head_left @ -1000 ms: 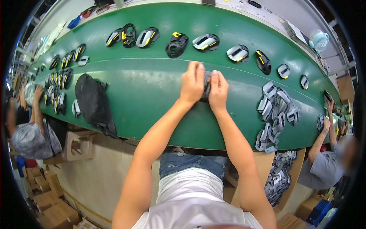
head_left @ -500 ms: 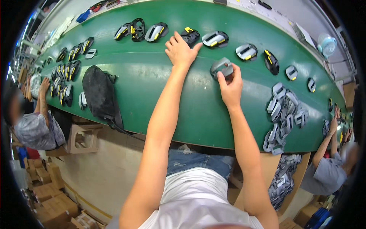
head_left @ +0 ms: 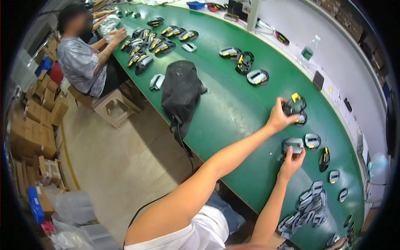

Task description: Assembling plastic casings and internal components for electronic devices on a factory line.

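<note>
The right hand (head_left: pixel 291 162) lay nearest, its fingers curled down over a grey shoe-sole piece (head_left: pixel 294 145) on the green conveyor belt (head_left: pixel 233 112), holding it against the surface. Just right of it sat another grey piece with a yellow mark (head_left: pixel 312 140), and a dark sole (head_left: pixel 324 158) lay a little nearer on the right. A heap of grey pieces (head_left: pixel 308 208) crowded the near right end of the belt. Farther along, the left hand (head_left: pixel 278 118) reached out with fingers closed on a black ring-shaped piece with a yellow tab (head_left: pixel 295 105). Left of both arms a black mesh bag (head_left: pixel 180 91) sprawled over the belt's near edge, its cord hanging down toward the floor. Beyond it lay a grey and yellow sole (head_left: pixel 257 77) and rows of similar soles (head_left: pixel 146 43). At the far left a seated person (head_left: pixel 81 62) worked at the belt, with cardboard boxes (head_left: pixel 37 121) stacked along the left wall.
</note>
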{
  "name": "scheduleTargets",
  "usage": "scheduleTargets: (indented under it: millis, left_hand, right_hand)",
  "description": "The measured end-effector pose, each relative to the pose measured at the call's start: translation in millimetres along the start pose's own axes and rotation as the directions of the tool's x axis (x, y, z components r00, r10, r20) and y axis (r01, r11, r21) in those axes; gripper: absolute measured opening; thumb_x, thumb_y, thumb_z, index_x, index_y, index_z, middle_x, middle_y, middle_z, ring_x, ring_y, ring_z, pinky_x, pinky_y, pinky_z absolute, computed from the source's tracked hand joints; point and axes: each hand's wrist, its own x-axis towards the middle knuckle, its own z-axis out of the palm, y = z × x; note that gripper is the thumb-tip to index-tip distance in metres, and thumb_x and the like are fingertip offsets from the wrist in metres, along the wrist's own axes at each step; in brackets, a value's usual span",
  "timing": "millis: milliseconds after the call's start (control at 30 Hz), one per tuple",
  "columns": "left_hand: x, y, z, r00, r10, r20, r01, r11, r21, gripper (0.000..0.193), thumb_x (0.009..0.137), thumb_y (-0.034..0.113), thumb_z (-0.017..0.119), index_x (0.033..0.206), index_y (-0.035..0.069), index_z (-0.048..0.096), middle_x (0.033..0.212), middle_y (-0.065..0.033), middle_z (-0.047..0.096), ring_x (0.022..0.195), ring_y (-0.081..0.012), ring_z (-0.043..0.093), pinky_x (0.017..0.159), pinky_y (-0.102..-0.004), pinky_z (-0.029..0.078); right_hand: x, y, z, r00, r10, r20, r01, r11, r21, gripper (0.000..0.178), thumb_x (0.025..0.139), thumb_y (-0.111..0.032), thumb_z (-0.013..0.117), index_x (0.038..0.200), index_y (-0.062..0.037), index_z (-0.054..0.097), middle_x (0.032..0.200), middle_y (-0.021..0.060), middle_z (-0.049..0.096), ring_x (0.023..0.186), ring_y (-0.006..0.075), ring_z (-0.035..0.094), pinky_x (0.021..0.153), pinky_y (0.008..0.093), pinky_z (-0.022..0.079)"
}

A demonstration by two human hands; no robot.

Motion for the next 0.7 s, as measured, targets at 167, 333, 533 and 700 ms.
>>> scheduleTargets:
  millis: [167, 333, 533, 700]
  left_hand:
    - [-26, -2, -29, 0.980, 0.076, 0.186, -0.065, 0.996, -0.062, 0.076, 0.056, 0.028, 0.086, 0.110, 0.002, 0.040, 0.104, -0.0122, 0.053, 0.094, -0.0206, 0.053, 0.082, -0.0343, 0.045]
    - [-41, 36, -45, 0.915, -0.159, 0.370, 0.262, 0.932, -0.249, 0.071, 0.060, 0.028, 0.085, 0.110, 0.003, 0.041, 0.098, -0.0077, 0.052, 0.085, -0.0125, 0.055, 0.073, -0.0283, 0.049]
    - [-58, 36, -31, 0.869, -0.136, 0.475, 0.267, 0.938, -0.221, 0.044, 0.079, 0.036, 0.069, 0.098, 0.001, 0.049, 0.074, -0.0030, 0.055, 0.054, -0.0078, 0.049, 0.047, -0.0234, 0.041]
    - [-58, 33, -34, 0.871, -0.086, 0.484, 0.115, 0.993, -0.031, 0.034, 0.088, 0.034, 0.059, 0.088, 0.001, 0.058, 0.071, -0.0007, 0.056, 0.061, -0.0045, 0.050, 0.054, -0.0222, 0.042]
  right_hand:
    - [1, -17, 12, 1.000, 0.005, 0.005, -0.005, 0.999, 0.040, 0.037, 0.089, -0.013, 0.058, 0.120, 0.0021, 0.045, 0.094, 0.0038, 0.055, 0.070, 0.0060, 0.046, 0.058, 0.0196, 0.039]
    - [18, -11, -10, 0.976, -0.033, -0.217, 0.060, 0.991, 0.116, 0.028, 0.091, -0.013, 0.054, 0.115, 0.0005, 0.051, 0.089, 0.0010, 0.056, 0.064, 0.0041, 0.043, 0.052, 0.0184, 0.034]
    - [21, -18, -28, 0.949, 0.070, -0.309, 0.025, 0.956, 0.292, 0.027, 0.092, -0.016, 0.054, 0.114, -0.0001, 0.051, 0.086, 0.0000, 0.056, 0.068, 0.0042, 0.047, 0.054, 0.0186, 0.037]
    - [19, -27, -25, 0.957, 0.055, -0.284, 0.084, 0.887, 0.454, 0.026, 0.092, -0.017, 0.054, 0.113, -0.0011, 0.051, 0.082, -0.0012, 0.055, 0.069, 0.0038, 0.048, 0.056, 0.0183, 0.038]
